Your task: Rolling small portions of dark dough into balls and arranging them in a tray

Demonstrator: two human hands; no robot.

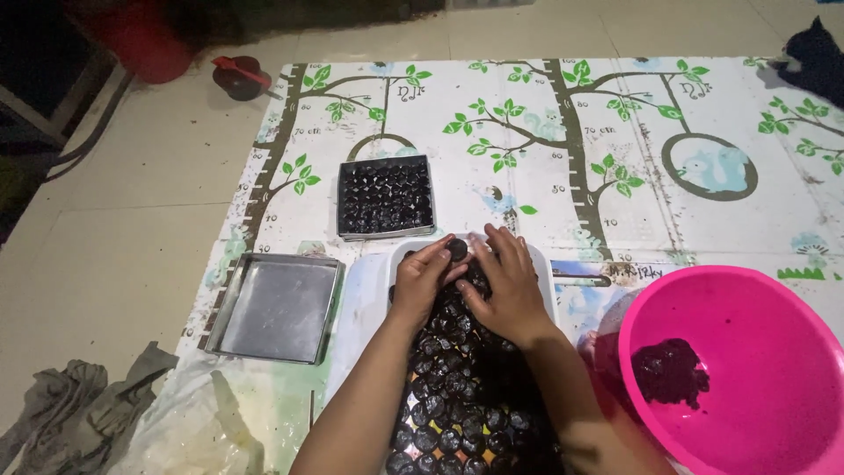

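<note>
Dark round pieces (457, 387), small glossy discs, fill the long white tray (543, 273) lying on the play mat right in front of the person, packed edge to edge in rows, with one more piece (457, 250) pinched up at the tray's far end. They look light, soft and a bit sticky, likely easy to dent or smear, so best taken by the rim with fingertips, gentle pressure, not squeezed flat. Left hand (420, 283) curled, thumb and fingers closed round that single piece, holding it just above the row. Right hand (503, 286) half open, fingers spread and bent down, tips touching pieces near the far end; can't tell if it grips one. To the right, near, a pink bowl (756, 352) with a lump of dark paste (670, 371) in the bottom, looks wet and tacky. To the left, an empty square metal tray (277, 306), and crumpled cloth (75, 409) plus a clear plastic bag (198, 427) at the mat edge. Further off, a second square tray (385, 197) already full of the same dark pieces. Beyond, a tree-print mat (615, 132) on tiled floor (114, 220), a red round lid-like thing (239, 76) at the far corner.
</note>
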